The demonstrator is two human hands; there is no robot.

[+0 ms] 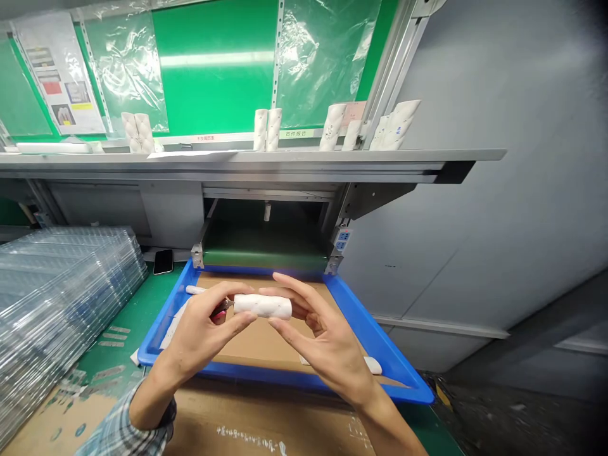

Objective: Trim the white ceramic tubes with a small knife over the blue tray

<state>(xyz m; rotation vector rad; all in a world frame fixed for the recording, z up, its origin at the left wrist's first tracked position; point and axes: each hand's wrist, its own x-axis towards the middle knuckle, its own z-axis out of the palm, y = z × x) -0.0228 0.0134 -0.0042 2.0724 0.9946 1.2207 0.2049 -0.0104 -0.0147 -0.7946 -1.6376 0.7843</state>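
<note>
Above the blue tray (pixel 380 339), a white quilted-pattern cylinder (pixel 263 306) lies level between my two hands. My left hand (pixel 209 326) pinches its left end with thumb and fingers. A small metal-tipped tool with a red and dark handle (pixel 221 310) is tucked in that same palm; its exact kind is mostly hidden. Around the cylinder's right end close the thumb and fingers of my right hand (pixel 318 335). More white pieces rest in the tray, one (pixel 373 365) by the right forearm and another (pixel 194 289) near the left hand.
Behind the tray a green conveyor belt (pixel 266 244) carries a small white piece (pixel 267 211). Stacked clear plastic trays (pixel 71 285) stand at left beside a phone (pixel 163 261). A shelf (pixel 285 166) overhead bears several white cylinders. Power sockets (pixel 342 240) sit right of the belt.
</note>
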